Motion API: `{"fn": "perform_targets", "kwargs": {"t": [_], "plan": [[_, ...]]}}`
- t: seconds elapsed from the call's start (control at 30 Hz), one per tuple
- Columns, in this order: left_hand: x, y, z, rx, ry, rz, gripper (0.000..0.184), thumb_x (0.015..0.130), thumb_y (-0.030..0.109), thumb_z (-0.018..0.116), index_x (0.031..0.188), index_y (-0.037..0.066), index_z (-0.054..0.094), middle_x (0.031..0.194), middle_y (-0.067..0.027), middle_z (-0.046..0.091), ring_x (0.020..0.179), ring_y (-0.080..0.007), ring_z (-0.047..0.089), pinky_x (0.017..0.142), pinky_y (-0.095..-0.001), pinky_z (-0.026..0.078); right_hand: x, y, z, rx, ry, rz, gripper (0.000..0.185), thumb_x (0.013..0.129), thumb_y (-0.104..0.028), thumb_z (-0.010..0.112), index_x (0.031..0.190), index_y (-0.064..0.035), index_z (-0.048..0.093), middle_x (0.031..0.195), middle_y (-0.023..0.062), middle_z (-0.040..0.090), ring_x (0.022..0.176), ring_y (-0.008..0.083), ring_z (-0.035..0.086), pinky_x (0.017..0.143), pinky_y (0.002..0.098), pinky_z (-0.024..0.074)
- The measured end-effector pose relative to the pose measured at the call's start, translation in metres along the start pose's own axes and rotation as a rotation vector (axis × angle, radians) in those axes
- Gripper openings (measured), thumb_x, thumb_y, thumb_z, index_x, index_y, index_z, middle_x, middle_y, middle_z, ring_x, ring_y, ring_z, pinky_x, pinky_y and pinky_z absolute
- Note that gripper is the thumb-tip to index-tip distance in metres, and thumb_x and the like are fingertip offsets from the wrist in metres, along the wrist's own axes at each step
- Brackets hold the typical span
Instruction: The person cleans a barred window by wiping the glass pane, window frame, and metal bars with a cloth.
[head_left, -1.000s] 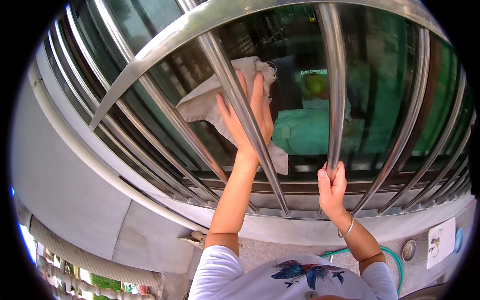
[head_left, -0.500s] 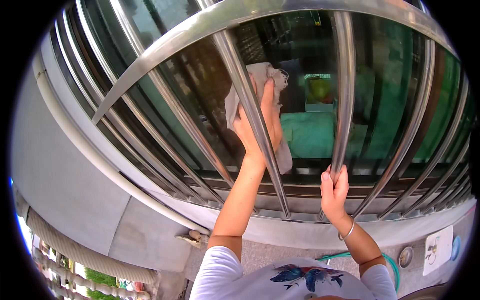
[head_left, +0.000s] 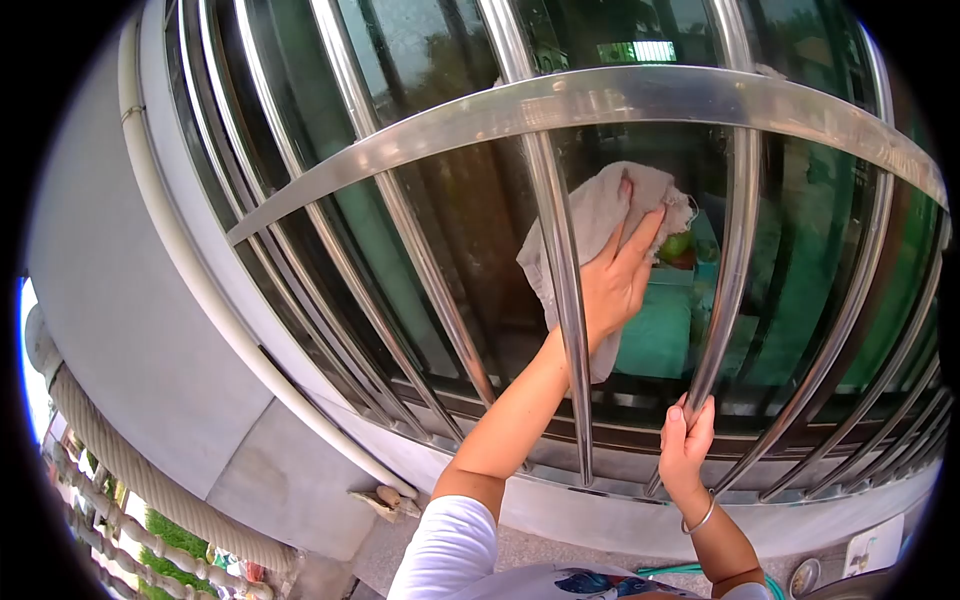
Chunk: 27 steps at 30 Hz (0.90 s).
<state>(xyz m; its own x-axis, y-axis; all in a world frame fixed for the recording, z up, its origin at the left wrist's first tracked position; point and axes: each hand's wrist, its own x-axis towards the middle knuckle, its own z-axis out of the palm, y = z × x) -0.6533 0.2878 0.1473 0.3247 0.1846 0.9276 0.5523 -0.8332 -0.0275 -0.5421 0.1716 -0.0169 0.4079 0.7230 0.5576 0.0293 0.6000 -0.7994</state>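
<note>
A pale grey cloth (head_left: 607, 198) with a frayed edge lies against the dark window glass, behind the metal bars. My left hand (head_left: 622, 287) reaches between two bars and holds this cloth to the pane, fingers extended over it. One upright bar (head_left: 562, 235) crosses in front of the cloth and my forearm. Lower right, my right hand (head_left: 686, 445), with a bangle on its wrist, is wrapped around another upright bar (head_left: 722, 330).
A curved flat metal rail (head_left: 640, 97) joins the bars above my hands. Through the glass shows a green surface (head_left: 655, 325). A pipe (head_left: 190, 255) runs along the wall at left. Below lie a green hose (head_left: 670, 570) and a round bowl (head_left: 804, 577).
My left hand and the cloth have moved right across the glass, partly covering the green item behind it. The camera view has tilted upward. My right hand keeps its hold on the same bar.
</note>
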Motion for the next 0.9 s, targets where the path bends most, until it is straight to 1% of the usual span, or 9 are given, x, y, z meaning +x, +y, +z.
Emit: {"fn": "perform_targets", "kwargs": {"t": [0.03,0.13,0.23,0.33,0.5,0.6,0.7,0.77,0.9], "plan": [[0.023,0.001,-0.008,0.117,0.05,-0.011,0.045,0.083,0.012,0.055,0.129,0.016,0.052,0.144,-0.0192,0.035,0.113,-0.0413,0.052,0.08,-0.0419,0.052,0.0,0.0,0.0,-0.011,0.011,0.0,0.014,0.092,-0.012,0.054,0.088,-0.0042,0.043,0.064,-0.0032,0.042,0.059,0.0039,0.036,0.054,0.0208,0.0333],[0.093,-0.028,-0.012,0.15,0.393,0.147,0.045,0.087,0.013,0.053,0.131,0.012,0.049,0.144,-0.0232,0.032,0.125,-0.0441,0.039,0.1,-0.0461,0.038,0.001,-0.002,0.001,0.02,-0.01,0.017,0.014,0.092,-0.012,0.054,0.088,-0.0047,0.042,0.065,-0.0038,0.041,0.059,0.0033,0.035,0.053,0.0204,0.0318],[0.146,-0.053,-0.033,0.232,0.58,0.161,0.053,0.085,0.01,0.054,0.137,0.008,0.042,0.14,-0.0238,0.037,0.12,-0.0435,0.044,0.095,-0.0438,0.039,0.0,-0.001,-0.002,0.051,-0.023,0.032,0.014,0.092,-0.011,0.054,0.088,-0.0052,0.042,0.066,-0.0042,0.04,0.059,0.0028,0.034,0.053,0.02,0.0311],[0.179,-0.083,-0.06,0.275,0.81,-0.019,0.048,0.09,0.021,0.047,0.137,0.012,0.042,0.146,-0.0234,0.028,0.129,-0.0422,0.034,0.105,-0.0481,0.028,0.0,-0.002,-0.002,0.063,-0.021,0.045,0.013,0.092,-0.011,0.054,0.088,-0.0051,0.042,0.066,-0.0043,0.04,0.059,0.003,0.034,0.053,0.02,0.0313],[0.185,-0.145,-0.095,0.235,1.09,-0.582,0.047,0.09,0.024,0.039,0.132,0.003,0.045,0.135,-0.0234,0.044,0.128,-0.0388,0.036,0.106,-0.0468,0.027,0.0,-0.002,-0.002,0.07,-0.032,0.035,0.013,0.092,-0.011,0.054,0.089,-0.0048,0.042,0.067,-0.0041,0.041,0.059,0.0031,0.035,0.054,0.02,0.0319],[0.179,-0.154,-0.089,0.324,1.175,-0.646,0.047,0.09,0.022,0.042,0.13,0.0,0.046,0.132,-0.0229,0.047,0.126,-0.0389,0.038,0.105,-0.0449,0.028,0.0,-0.005,-0.002,0.05,-0.037,0.04,0.013,0.092,-0.011,0.053,0.088,-0.0046,0.042,0.066,-0.0037,0.041,0.059,0.0034,0.035,0.053,0.0209,0.0316],[0.146,-0.131,-0.073,0.353,0.929,-0.258,0.045,0.089,0.021,0.045,0.131,0.002,0.047,0.135,-0.0225,0.044,0.127,-0.0387,0.037,0.108,-0.0481,0.022,0.001,-0.003,-0.002,0.039,-0.038,0.028,0.014,0.092,-0.013,0.053,0.088,-0.0047,0.042,0.066,-0.0036,0.041,0.058,0.0037,0.034,0.053,0.0212,0.0311],[0.115,-0.094,-0.053,0.32,0.707,-0.149,0.05,0.088,0.018,0.047,0.133,-0.002,0.041,0.145,-0.026,0.028,0.133,-0.0405,0.028,0.109,-0.0557,0.015,0.002,0.001,0.0,0.023,-0.053,0.024,0.014,0.093,-0.013,0.052,0.088,-0.0047,0.042,0.066,-0.0035,0.041,0.058,0.0038,0.034,0.053,0.0213,0.0307],[0.039,-0.057,-0.009,0.419,0.381,-0.098,0.051,0.09,0.02,0.046,0.139,0.007,0.039,0.144,-0.0242,0.03,0.136,-0.0384,0.023,0.11,-0.0546,0.01,0.003,0.004,-0.001,0.011,-0.052,-0.011,0.014,0.093,-0.014,0.051,0.088,-0.0051,0.042,0.068,-0.0035,0.039,0.055,0.0031,0.032,0.05,0.0201,0.0298]]}}
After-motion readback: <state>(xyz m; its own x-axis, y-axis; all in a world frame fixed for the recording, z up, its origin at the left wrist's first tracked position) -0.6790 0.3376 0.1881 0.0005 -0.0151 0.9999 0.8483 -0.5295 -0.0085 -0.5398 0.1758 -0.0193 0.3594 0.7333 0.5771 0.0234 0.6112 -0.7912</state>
